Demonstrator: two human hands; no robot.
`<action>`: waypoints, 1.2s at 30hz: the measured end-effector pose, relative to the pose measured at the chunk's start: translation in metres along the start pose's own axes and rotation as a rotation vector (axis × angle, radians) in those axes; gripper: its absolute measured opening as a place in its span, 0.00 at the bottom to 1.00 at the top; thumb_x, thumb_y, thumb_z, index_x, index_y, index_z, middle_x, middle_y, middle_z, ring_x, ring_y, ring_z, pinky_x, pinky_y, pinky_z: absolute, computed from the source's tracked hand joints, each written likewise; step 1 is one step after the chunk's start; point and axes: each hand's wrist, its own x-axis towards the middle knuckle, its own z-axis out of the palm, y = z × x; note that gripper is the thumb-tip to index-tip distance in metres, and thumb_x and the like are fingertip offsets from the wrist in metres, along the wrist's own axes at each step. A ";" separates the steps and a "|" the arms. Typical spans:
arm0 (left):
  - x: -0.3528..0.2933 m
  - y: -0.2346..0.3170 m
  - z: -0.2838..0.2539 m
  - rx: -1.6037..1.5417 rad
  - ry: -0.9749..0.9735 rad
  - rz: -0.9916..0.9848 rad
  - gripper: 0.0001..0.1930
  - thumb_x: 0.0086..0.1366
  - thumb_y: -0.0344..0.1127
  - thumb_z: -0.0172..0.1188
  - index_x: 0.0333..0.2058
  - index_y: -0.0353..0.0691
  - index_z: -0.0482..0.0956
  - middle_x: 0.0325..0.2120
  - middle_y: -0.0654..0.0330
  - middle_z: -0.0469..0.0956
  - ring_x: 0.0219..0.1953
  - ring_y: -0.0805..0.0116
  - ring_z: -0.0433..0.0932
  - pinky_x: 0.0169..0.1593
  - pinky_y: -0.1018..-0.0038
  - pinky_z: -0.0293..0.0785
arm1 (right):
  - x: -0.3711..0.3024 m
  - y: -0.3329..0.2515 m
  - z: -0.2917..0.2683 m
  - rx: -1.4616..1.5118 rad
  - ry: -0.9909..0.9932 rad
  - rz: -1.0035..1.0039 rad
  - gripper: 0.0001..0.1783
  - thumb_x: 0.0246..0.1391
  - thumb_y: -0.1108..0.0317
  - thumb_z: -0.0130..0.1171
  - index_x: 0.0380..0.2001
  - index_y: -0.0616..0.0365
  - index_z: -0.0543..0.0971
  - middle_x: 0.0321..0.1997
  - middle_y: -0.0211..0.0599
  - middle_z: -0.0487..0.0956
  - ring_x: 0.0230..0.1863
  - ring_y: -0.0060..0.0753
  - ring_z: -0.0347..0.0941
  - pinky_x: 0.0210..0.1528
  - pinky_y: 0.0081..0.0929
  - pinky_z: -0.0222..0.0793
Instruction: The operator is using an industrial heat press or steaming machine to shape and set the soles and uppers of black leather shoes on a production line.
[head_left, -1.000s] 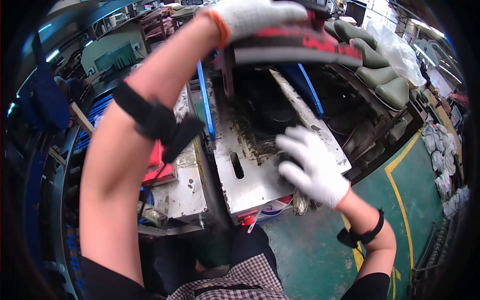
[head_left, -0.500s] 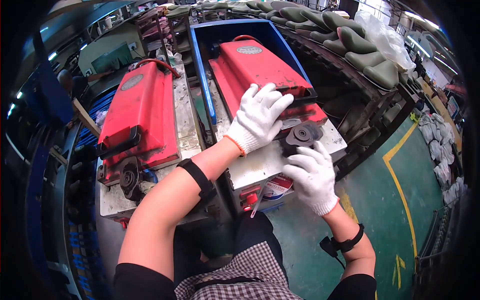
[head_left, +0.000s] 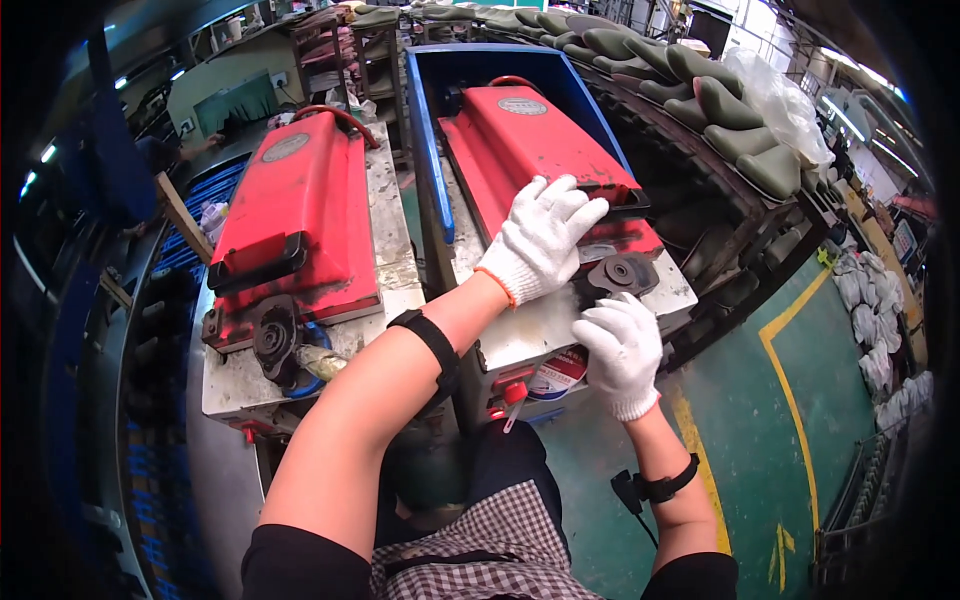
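Note:
A red metal cover [head_left: 530, 130] with a black handle [head_left: 620, 205] lies on the white machine body [head_left: 530, 325] in front of me. My left hand [head_left: 545, 235], in a white knit glove, rests at the cover's near end beside that handle, fingers stretched and slightly apart. At the near right corner sits a round black latch [head_left: 618, 275]. Against its near edge is my right hand [head_left: 622, 355], also gloved, its fingers curled inward; whatever lies inside them is hidden. Below the machine's front edge, a round tin with a red and white label [head_left: 558, 375] shows partly, next to a red knob [head_left: 515, 392].
A second red cover [head_left: 300, 200] with its own black latch [head_left: 275, 340] stands to the left. Blue panels [head_left: 430, 150] surround the right machine's back. Dark green moulded pieces [head_left: 740, 140] line a rack at the right. Yellow lines [head_left: 785, 380] mark the green floor.
The whole view has shifted slightly, moving the machines rightward in the picture. Both hands keep nearly the same places at the cover and the latch.

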 end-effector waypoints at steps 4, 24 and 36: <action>-0.005 0.002 -0.004 0.016 0.030 -0.004 0.36 0.46 0.31 0.64 0.59 0.44 0.72 0.51 0.54 0.74 0.62 0.47 0.71 0.65 0.47 0.64 | -0.018 0.013 -0.010 -0.185 0.166 0.027 0.15 0.46 0.76 0.62 0.38 0.49 0.83 0.43 0.35 0.82 0.48 0.42 0.80 0.55 0.45 0.75; 0.012 0.007 -0.114 -0.200 -0.491 -0.110 0.32 0.62 0.46 0.64 0.64 0.43 0.72 0.62 0.49 0.74 0.64 0.49 0.73 0.68 0.60 0.67 | 0.008 0.104 0.006 -0.207 -0.151 0.972 0.19 0.66 0.54 0.44 0.49 0.41 0.83 0.47 0.43 0.85 0.49 0.54 0.81 0.53 0.47 0.75; -0.168 -0.091 -0.305 0.088 -0.220 -0.534 0.11 0.72 0.35 0.59 0.46 0.33 0.80 0.39 0.58 0.80 0.43 0.70 0.78 0.50 0.74 0.74 | 0.004 0.120 0.014 -0.295 -0.240 0.914 0.22 0.65 0.49 0.42 0.49 0.39 0.82 0.47 0.45 0.85 0.49 0.58 0.80 0.53 0.50 0.74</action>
